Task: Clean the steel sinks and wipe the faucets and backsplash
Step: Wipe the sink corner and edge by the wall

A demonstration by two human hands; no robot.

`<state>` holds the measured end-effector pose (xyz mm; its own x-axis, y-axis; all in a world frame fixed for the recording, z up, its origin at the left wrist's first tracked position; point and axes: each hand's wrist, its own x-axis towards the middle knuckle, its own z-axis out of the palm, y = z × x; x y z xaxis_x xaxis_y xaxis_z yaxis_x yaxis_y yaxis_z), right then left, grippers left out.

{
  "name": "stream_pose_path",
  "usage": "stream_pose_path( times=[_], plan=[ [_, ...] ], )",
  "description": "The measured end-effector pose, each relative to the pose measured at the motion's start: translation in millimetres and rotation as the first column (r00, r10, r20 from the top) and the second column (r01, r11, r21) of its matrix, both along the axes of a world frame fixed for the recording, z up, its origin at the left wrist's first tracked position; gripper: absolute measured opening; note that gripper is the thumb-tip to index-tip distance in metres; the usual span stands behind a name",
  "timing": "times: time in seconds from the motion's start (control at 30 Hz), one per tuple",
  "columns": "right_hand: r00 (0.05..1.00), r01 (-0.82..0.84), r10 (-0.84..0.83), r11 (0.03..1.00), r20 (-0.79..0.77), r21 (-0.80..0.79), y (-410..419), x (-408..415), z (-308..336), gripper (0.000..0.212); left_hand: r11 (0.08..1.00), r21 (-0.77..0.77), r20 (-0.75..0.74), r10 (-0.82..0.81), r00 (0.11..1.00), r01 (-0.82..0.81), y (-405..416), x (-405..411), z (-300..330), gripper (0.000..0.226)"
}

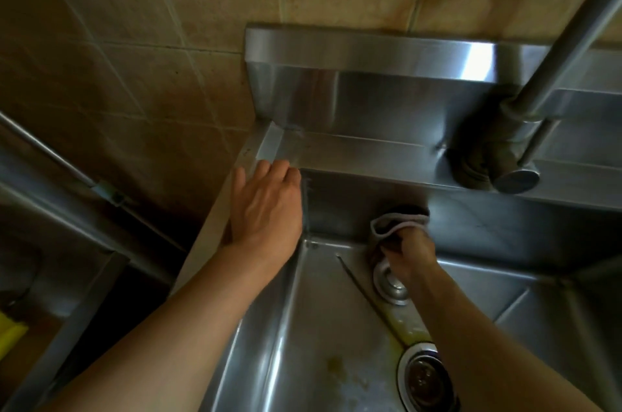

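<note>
Left hand (266, 206): lying flat and relaxed on the sink's left rim, holding nothing.
Right hand (409, 251): gripping a cloth (392, 225), pressing it on the far wall inside the sink (303, 327).
Faucet (515, 142): standing far right.

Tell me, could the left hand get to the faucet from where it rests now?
Probably yes: the left hand lies flat on the sink's left rim, and the ledge toward the faucet looks unobstructed.
</note>
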<state>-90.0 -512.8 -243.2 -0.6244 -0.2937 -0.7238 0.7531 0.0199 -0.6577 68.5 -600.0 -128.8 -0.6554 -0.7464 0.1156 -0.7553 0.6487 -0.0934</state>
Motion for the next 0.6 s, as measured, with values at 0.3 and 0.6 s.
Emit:
stream_pose_path(
  times=[0.3, 0.6],
  plan=[
    [0.905, -0.256, 0.299, 0.951, -0.301, 0.175, 92, -33, 51, 0.013, 0.943, 0.308, -0.073, -0.11, 0.991, 0.128, 71, -45, -71, 0.052],
    [0.826, -0.341, 0.473, 0.852, -0.307, 0.398, 159, -72, 19, 0.016, 0.764, 0.636, 0.04, 0.109, 0.993, -0.11, 108, -105, -167, 0.092]
  ],
)
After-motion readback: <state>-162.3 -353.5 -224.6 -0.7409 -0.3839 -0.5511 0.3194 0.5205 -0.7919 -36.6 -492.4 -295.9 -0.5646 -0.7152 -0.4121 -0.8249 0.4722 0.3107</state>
